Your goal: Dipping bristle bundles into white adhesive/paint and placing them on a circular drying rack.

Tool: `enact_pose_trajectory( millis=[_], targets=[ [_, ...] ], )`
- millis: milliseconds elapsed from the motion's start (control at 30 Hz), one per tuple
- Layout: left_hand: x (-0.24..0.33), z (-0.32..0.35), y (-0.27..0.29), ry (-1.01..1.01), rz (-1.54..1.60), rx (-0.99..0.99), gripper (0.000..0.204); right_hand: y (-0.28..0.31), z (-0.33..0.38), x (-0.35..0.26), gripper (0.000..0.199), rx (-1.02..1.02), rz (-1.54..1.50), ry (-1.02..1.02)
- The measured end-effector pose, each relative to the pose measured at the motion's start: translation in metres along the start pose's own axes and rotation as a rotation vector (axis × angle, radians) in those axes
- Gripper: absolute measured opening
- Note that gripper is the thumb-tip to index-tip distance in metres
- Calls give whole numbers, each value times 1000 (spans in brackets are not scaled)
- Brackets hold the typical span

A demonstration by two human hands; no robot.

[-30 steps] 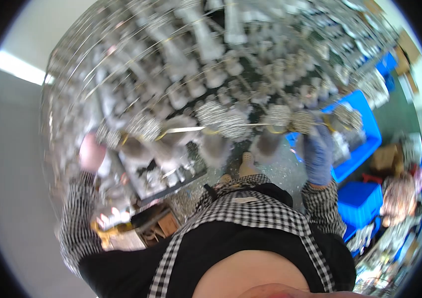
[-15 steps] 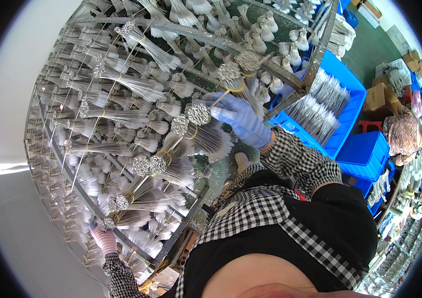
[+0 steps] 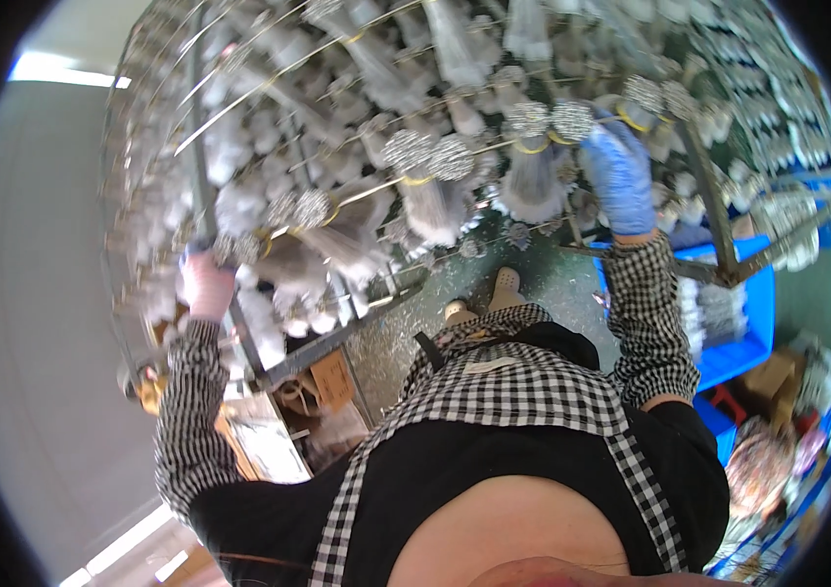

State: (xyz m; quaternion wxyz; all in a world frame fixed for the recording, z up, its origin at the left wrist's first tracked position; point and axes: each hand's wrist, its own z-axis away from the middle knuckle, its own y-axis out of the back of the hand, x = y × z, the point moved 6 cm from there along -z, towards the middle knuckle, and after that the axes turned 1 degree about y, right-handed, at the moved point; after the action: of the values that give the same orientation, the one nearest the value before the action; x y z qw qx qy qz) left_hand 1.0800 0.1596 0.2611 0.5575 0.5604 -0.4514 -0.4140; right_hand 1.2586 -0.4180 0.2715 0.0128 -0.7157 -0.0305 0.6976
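Observation:
A thin metal rod (image 3: 490, 149) slants across in front of me, carrying several bundles of thin wire brushes (image 3: 432, 201). The bundles have looped silvery tops and pale fluffy lower ends, with yellow bands round their necks. My left hand (image 3: 208, 284), in a pink-and-white striped glove, is closed round the rod's left end beside a frame bar; its fingertips are partly hidden. My right hand (image 3: 619, 181), in a blue glove, grips the rod farther right, between two pairs of bundles. Motion blurs this glove slightly.
A metal rack (image 3: 202, 147) filled with more hanging brush bundles spreads ahead, its corner post (image 3: 714, 210) right of my right hand. Blue bins (image 3: 753, 328) stand at the right, one with brushes inside. Cardboard boxes (image 3: 332, 380) sit low at the left, near the floor (image 3: 391, 338).
My view has turned, so the rod lies closer to level and my shoes show more fully. Both hands appear higher in the picture, still at the rod.

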Motion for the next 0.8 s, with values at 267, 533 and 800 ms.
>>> enact_pose_trajectory(
  millis=[267, 533, 800],
  targets=[
    [-9, -3, 3, -48, 56, -149, 30, -4, 2, -4, 22, -186, 1046, 677],
    [-21, 33, 59, -52, 725, -49, 23, 63, -29, 55, 32, -8, 174, 31],
    [57, 193, 111, -177, 696, 190, 28, -20, 69, -2, 42, 90, 510, 230]
  ],
)
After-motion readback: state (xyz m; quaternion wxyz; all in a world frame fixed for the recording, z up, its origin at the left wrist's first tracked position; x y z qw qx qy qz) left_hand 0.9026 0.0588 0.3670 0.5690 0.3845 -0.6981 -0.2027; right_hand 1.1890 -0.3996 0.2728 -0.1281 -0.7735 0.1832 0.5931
